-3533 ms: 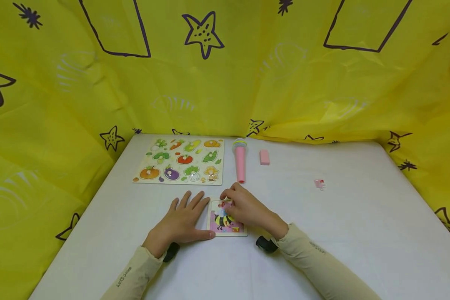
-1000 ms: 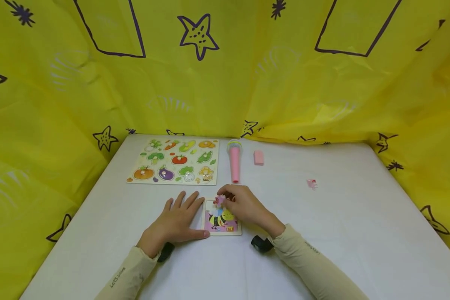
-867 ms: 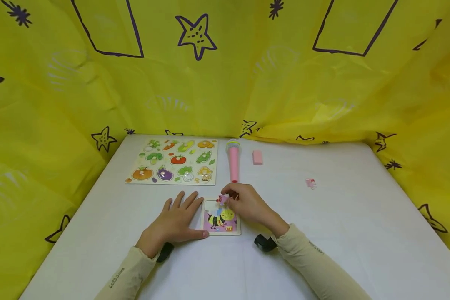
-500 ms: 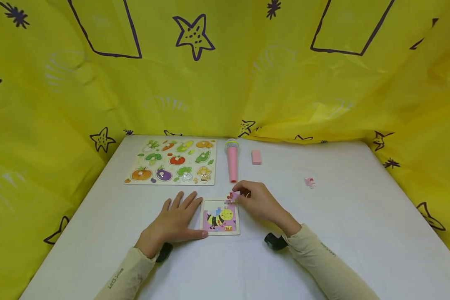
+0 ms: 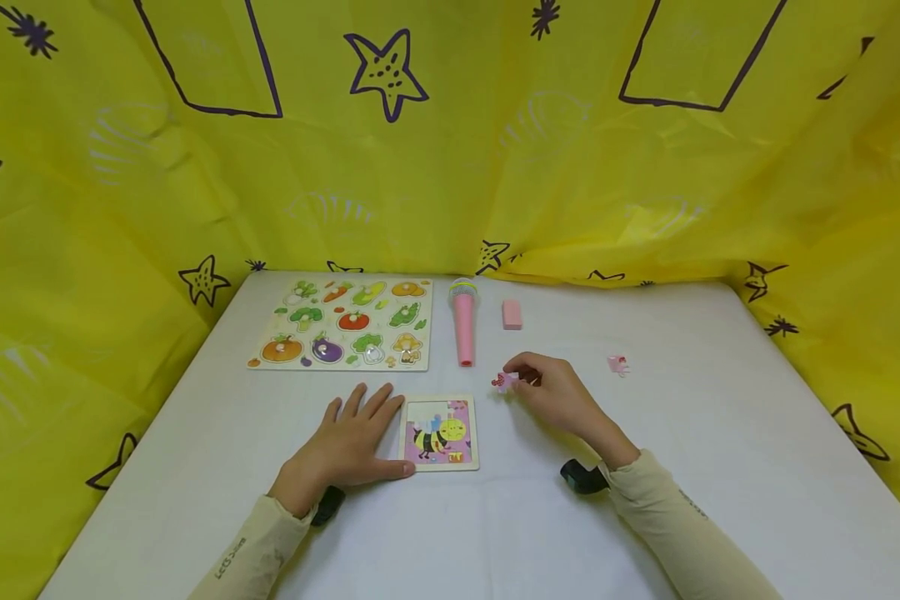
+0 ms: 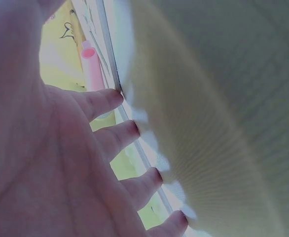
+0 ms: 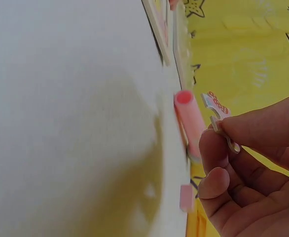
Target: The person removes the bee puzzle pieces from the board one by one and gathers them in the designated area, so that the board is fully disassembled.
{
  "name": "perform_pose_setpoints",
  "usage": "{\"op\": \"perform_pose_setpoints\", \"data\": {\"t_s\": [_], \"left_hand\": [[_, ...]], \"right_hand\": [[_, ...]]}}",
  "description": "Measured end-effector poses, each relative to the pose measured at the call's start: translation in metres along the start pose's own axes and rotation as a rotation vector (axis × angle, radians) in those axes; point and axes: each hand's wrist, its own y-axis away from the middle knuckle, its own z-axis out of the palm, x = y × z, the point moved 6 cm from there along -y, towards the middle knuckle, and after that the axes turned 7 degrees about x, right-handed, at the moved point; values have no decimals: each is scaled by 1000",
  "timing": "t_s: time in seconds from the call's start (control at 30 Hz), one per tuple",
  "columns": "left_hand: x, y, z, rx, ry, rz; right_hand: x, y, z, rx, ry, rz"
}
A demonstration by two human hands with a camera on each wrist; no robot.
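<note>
A small framed jigsaw puzzle (image 5: 454, 457) with a bee picture lies on the white table, a bare pale gap at its upper left. My left hand (image 5: 345, 454) lies flat with fingers spread, its thumb and index fingertip at the frame's left edge. Between thumb and fingertips, my right hand (image 5: 558, 396) pinches a pink puzzle piece (image 5: 504, 382) with a red dotted patch, up and to the right of the frame. The right wrist view shows the same jigsaw piece (image 7: 217, 106) held edge-on above the table. Another pink piece (image 5: 618, 364) lies farther right.
Behind the hands lie a vegetable peg puzzle board (image 5: 345, 325), a pink toy microphone (image 5: 464, 325) and a pink block (image 5: 512, 315). A yellow patterned cloth (image 5: 450, 167) hangs along the table's back and sides.
My right hand has lifted the pink piece from over the puzzle's upper part and carried it right, off the frame. The left hand keeps its place at the frame.
</note>
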Motion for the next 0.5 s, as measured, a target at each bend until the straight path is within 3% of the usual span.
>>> {"op": "perform_pose_setpoints", "data": {"t_s": [0.5], "left_hand": [[-2,0,1,-7,0,6]], "right_hand": [[30,5,-44,83,50,76]]}}
